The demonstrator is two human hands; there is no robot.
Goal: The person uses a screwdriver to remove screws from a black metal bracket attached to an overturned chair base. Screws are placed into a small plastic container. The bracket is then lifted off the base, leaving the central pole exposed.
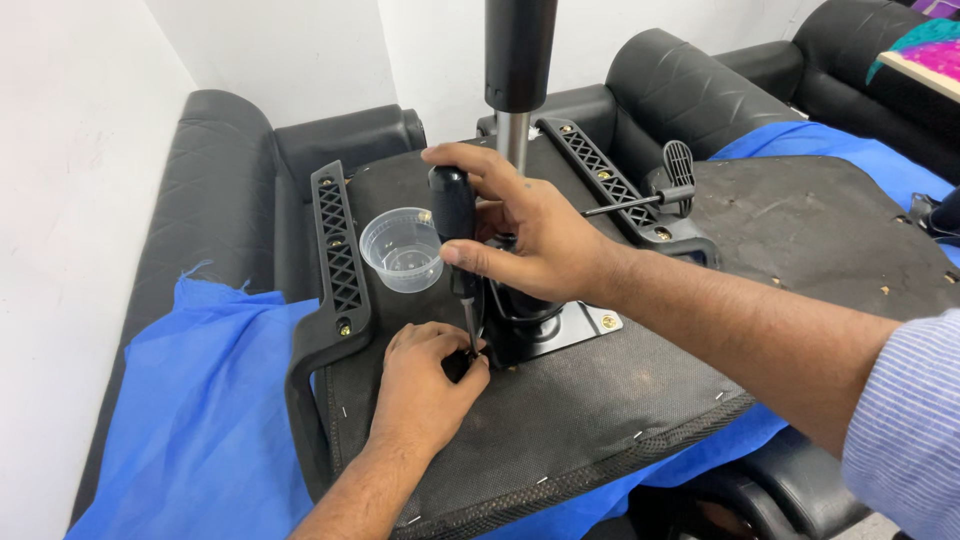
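An upturned office chair seat lies on blue cloth, its dark fabric underside facing up. My right hand grips the black handle of a screwdriver, held upright with its tip at the corner of the metal mounting plate. My left hand rests on the seat with fingertips pinched around the screwdriver's tip, hiding the screw there. The gas cylinder column rises from the plate behind my right hand.
A small transparent plastic cup stands on the seat left of the screwdriver. Black armrests are bolted at both sides. A lever with paddle sticks out right. Black sofas surround; a second seat panel lies right.
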